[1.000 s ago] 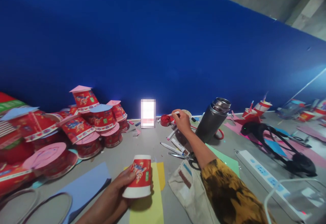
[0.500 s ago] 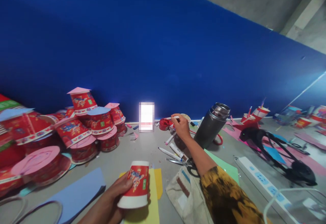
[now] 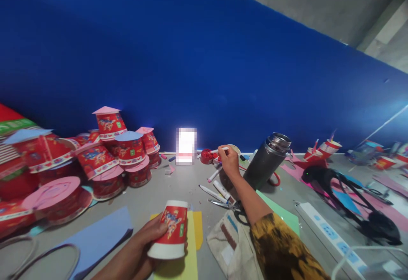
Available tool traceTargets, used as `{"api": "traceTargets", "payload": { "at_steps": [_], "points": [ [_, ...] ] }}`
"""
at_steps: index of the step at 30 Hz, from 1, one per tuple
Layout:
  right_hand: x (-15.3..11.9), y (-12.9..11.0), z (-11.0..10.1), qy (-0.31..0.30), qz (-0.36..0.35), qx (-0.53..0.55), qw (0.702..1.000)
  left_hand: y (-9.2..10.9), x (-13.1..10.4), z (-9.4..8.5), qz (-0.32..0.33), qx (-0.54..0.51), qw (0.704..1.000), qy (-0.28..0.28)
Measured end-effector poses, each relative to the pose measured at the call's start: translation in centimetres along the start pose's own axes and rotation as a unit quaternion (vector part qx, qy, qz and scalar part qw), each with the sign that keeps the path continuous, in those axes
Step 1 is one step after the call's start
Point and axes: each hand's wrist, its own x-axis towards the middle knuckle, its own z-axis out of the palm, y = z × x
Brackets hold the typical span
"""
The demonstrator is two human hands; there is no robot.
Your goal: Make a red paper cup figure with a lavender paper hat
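A red paper cup (image 3: 174, 227) with a white rim lies tilted in my left hand (image 3: 149, 239), whose fingers wrap round it above yellow paper (image 3: 191, 263). Farther back, my right hand (image 3: 228, 161) pinches a white marker (image 3: 219, 149) beside a red round object (image 3: 207, 156). Below that hand, more markers (image 3: 213, 194) and open scissors (image 3: 223, 204) lie on the grey table (image 3: 178, 182). A cloth pouch (image 3: 234, 246) sits under my right forearm.
Decorated red cups (image 3: 95, 161) are piled at the left, near blue paper (image 3: 105, 237). At the right stand a dark open flask (image 3: 267, 161), a power strip (image 3: 331, 233) and a black headset-like item (image 3: 350, 199). A blue wall (image 3: 191, 59) rises behind.
The view has shifted slightly, so the cup pile appears farther right. My left hand still holds the cup, and my right hand still holds the marker at the back.
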Motion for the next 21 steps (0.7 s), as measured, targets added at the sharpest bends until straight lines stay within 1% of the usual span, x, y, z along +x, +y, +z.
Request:
{"api": "traceTargets", "payload": {
  "at_steps": [4,11,17,21],
  "points": [
    [-0.09,0.27,0.39,-0.007,0.010,0.012,1.000,0.01,0.04,-0.11,0.004,0.005,1.000,-0.003],
    [0.16,0.32,0.02,0.019,0.018,0.023,0.999,-0.30,0.63,-0.64,0.014,0.024,0.999,-0.032],
    [-0.45,0.26,0.76,0.007,0.009,0.015,1.000,-0.29,0.33,-0.31,0.021,0.037,0.998,-0.037],
    [-0.19,0.40,0.35,0.025,0.014,0.021,0.999,-0.43,0.37,-0.52,0.023,0.034,0.998,-0.041]
  ]
}}
